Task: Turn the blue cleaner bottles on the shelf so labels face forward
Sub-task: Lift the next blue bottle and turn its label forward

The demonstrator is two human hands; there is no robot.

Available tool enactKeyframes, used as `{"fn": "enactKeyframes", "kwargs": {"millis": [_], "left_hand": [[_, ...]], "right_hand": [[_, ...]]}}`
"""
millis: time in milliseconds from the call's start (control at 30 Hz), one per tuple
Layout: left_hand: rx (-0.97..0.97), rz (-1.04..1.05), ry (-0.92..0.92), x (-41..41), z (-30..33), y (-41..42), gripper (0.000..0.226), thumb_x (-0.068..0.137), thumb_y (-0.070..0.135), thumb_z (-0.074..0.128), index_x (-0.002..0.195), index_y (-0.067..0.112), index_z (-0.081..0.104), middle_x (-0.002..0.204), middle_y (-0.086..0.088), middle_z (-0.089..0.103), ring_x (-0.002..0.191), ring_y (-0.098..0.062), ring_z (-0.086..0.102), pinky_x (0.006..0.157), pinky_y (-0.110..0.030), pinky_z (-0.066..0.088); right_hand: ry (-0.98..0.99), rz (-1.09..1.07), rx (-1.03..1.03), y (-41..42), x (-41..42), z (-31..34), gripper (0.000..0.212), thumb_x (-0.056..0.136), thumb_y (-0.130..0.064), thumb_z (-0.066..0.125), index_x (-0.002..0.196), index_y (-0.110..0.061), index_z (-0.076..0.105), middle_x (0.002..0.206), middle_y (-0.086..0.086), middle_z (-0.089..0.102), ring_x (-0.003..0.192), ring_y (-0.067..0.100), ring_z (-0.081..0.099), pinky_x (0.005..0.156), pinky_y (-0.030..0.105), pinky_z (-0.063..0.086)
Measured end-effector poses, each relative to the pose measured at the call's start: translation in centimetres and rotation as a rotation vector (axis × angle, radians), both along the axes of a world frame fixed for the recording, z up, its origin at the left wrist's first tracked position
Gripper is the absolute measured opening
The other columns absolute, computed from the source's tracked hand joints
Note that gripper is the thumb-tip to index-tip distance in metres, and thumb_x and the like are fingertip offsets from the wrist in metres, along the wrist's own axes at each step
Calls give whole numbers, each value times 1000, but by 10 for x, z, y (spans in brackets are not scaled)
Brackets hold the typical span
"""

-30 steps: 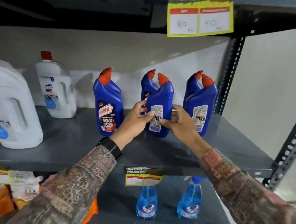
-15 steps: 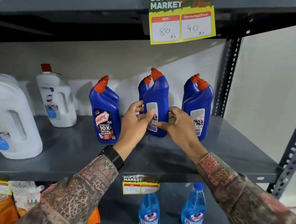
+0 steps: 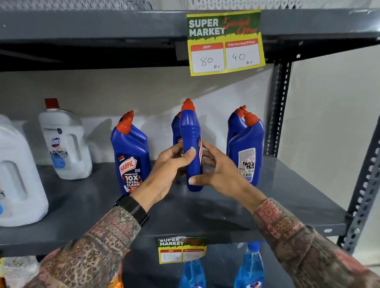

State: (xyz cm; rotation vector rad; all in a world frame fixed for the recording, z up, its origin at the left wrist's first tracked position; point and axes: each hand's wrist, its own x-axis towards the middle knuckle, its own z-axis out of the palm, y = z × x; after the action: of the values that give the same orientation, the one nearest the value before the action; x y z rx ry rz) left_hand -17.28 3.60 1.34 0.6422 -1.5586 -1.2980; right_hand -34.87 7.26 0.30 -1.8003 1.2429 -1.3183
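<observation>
Both hands on the middle blue bottle [image 3: 191, 148] on the shelf [image 3: 291, 204]: left hand [image 3: 172, 165] wraps its side, right hand [image 3: 216, 171] cups the base, so it can pivot. It's edge-on, label half round. The right bottle [image 3: 246, 155] shows its back label.
</observation>
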Motion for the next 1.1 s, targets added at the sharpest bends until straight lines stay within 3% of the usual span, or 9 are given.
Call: {"fn": "enactKeyframes", "kwargs": {"millis": [100,200,267,367,433,533,700,900,1100], "left_hand": [[-102,139,-46,2,-1,2,41,90,41,78,129,30,70,119,8,80,110,-15,77,98,-40,60],[-237,313,-163,0,-8,7,38,85,43,83,119,39,67,105,25,77,94,1,77,76,-18,62],[-254,349,-193,-2,-13,7,36,86,34,84,117,36,67,99,20,79,90,4,76,69,-12,59],[-261,376,-176,0,-13,6,33,92,25,79,124,24,70,107,8,80,94,-7,78,77,-23,63],[-226,357,-144,2,-11,4,33,95,19,76,128,21,71,110,5,81,98,-12,79,82,-31,66],[-172,300,-110,1,-10,2,32,100,15,70,132,20,69,114,3,81,100,-11,79,81,-29,66],[-208,306,-169,-4,-13,-6,32,106,13,61,135,26,66,117,10,79,102,-4,77,83,-25,64],[-134,292,-196,-8,-28,-10,35,107,14,59,127,43,60,103,30,77,101,10,72,71,-11,58],[-177,404,-191,-5,-31,0,50,103,24,66,150,28,52,127,13,72,113,2,69,88,-16,57]], "right_hand": [[-50,-100,-67,2,6,-4,94,58,-26,98,137,-41,48,125,-19,66,114,-4,65,96,30,59],[0,-225,-107,2,11,-11,100,51,-32,100,137,-41,48,113,-23,69,102,-6,68,88,21,56],[43,-264,-99,2,11,-13,101,51,-33,100,136,-42,47,110,-24,68,102,-3,68,86,18,54],[-18,-235,-75,1,1,-11,90,66,-29,96,142,-37,48,118,-23,66,109,0,67,82,17,57],[-21,-206,-37,-3,-8,-3,81,78,-23,89,147,-27,47,130,-13,65,116,9,66,90,31,61],[14,-201,2,-8,-12,3,67,80,-15,87,139,-19,55,120,-2,73,106,15,73,94,46,62],[84,-357,-25,-9,-9,-1,64,72,-23,93,120,-29,52,103,-9,72,93,12,74,82,39,64],[139,-373,6,-13,-6,-15,64,74,-19,92,118,-27,45,109,-4,70,98,19,72,86,46,64],[119,-341,10,-5,-14,-18,70,76,-17,90,131,-31,49,107,-14,66,100,12,71,87,39,63]]}}
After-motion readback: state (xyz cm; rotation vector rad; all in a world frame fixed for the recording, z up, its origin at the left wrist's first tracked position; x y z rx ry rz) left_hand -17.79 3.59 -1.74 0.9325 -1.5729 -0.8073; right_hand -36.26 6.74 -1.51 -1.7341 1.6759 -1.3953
